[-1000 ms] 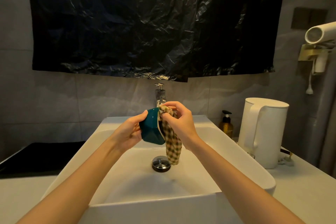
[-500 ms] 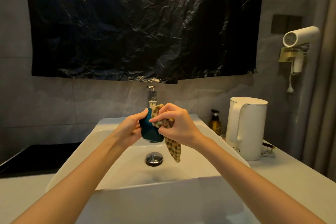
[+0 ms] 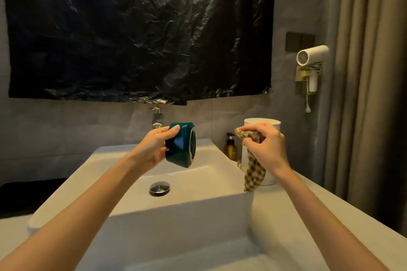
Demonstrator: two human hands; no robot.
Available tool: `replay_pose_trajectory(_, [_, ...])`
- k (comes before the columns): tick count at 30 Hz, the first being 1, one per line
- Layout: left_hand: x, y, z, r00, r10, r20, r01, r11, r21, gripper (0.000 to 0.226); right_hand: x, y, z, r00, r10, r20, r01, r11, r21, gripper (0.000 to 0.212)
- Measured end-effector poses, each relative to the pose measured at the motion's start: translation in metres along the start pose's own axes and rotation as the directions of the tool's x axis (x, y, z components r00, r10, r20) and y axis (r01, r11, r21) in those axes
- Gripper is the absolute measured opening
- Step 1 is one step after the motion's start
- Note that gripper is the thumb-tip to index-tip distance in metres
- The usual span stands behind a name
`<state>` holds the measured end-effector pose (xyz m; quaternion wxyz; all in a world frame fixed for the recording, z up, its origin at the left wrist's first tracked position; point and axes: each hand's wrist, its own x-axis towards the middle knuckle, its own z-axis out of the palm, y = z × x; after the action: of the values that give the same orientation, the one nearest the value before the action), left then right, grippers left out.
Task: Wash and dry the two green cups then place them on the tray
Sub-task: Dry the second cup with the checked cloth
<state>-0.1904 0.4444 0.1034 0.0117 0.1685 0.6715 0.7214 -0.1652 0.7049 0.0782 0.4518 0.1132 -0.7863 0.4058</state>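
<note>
My left hand [image 3: 152, 149] holds a dark green faceted cup [image 3: 181, 146] on its side above the white sink [image 3: 123, 207], with the mouth turned to the right. My right hand [image 3: 265, 146] grips a checked cloth [image 3: 253, 169] that hangs down over the sink's right rim, well apart from the cup. A dark tray [image 3: 24, 196] lies on the counter at the far left. I see only one green cup.
A chrome tap [image 3: 156, 120] stands behind the sink and a drain plug [image 3: 160, 188] sits in the basin. A white kettle [image 3: 267, 124] and an amber pump bottle [image 3: 230, 147] stand on the right counter. A hair dryer [image 3: 311, 55] hangs on the wall.
My right hand has pulled the cloth out of the cup and moved it right, over the sink's rim. The left hand keeps the cup, now held apart. The view has swung to the right.
</note>
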Motion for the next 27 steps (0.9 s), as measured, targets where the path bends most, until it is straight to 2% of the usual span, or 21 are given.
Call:
replay_pose_trajectory(2, [-0.007, 0.002, 0.01, 0.999, 0.027, 0.045, -0.03, 0.998, 0.063, 0.023, -0.006, 0.018, -0.014, 1.0, 0.017, -0.026, -0.021, 0.991, -0.129, 0.021])
replay_pose_trajectory(8, [-0.027, -0.004, 0.032, 0.992, 0.048, 0.113, -0.07, 0.978, 0.198, 0.023, -0.044, 0.081, -0.023, 0.943, 0.301, 0.142, -0.221, 0.886, -0.409, 0.023])
replay_pose_trajectory(10, [-0.036, -0.006, 0.04, 0.992, 0.048, 0.114, -0.073, 0.971, 0.229, 0.015, -0.058, 0.102, -0.022, 0.889, 0.41, 0.206, -0.278, 0.839, -0.469, 0.024])
replay_pose_trajectory(13, [-0.045, -0.011, 0.045, 0.992, 0.063, 0.11, -0.095, 0.944, 0.316, 0.012, -0.076, 0.116, -0.025, 0.713, 0.608, 0.349, -0.371, 0.75, -0.548, 0.038])
replay_pose_trajectory(14, [-0.049, -0.011, 0.046, 0.991, 0.068, 0.116, -0.104, 0.934, 0.342, 0.013, -0.079, 0.115, -0.025, 0.685, 0.635, 0.358, -0.343, 0.714, -0.61, 0.041])
replay_pose_trajectory(15, [-0.052, -0.012, 0.045, 0.99, 0.069, 0.125, -0.111, 0.924, 0.365, 0.015, -0.081, 0.11, -0.024, 0.705, 0.627, 0.332, -0.292, 0.683, -0.67, 0.041])
replay_pose_trajectory(16, [-0.056, -0.013, 0.044, 0.988, 0.072, 0.136, -0.12, 0.912, 0.391, 0.017, -0.082, 0.103, -0.022, 0.762, 0.579, 0.291, -0.245, 0.673, -0.698, 0.04])
replay_pose_trajectory(17, [-0.06, -0.014, 0.042, 0.986, 0.077, 0.15, -0.133, 0.898, 0.42, 0.022, -0.082, 0.091, -0.019, 0.822, 0.503, 0.268, -0.215, 0.709, -0.671, 0.037])
replay_pose_trajectory(19, [-0.07, -0.015, 0.036, 0.979, 0.083, 0.188, -0.162, 0.873, 0.459, 0.026, -0.082, 0.059, -0.012, 0.899, 0.328, 0.289, -0.182, 0.882, -0.434, 0.034])
replay_pose_trajectory(21, [-0.08, -0.016, 0.028, 0.974, 0.078, 0.212, -0.177, 0.848, 0.5, 0.028, -0.081, 0.019, -0.007, 0.923, 0.126, 0.363, -0.071, 0.984, -0.161, 0.04])
replay_pose_trajectory(24, [-0.101, -0.016, 0.014, 0.967, 0.08, 0.243, -0.205, 0.808, 0.552, 0.035, -0.081, -0.042, 0.001, 0.866, -0.157, 0.474, 0.13, 0.988, 0.09, 0.057])
replay_pose_trajectory(27, [-0.128, -0.013, -0.005, 0.945, 0.143, 0.296, -0.308, 0.698, 0.646, 0.033, -0.078, -0.08, 0.015, 0.749, -0.351, 0.562, 0.283, 0.936, 0.208, 0.069])
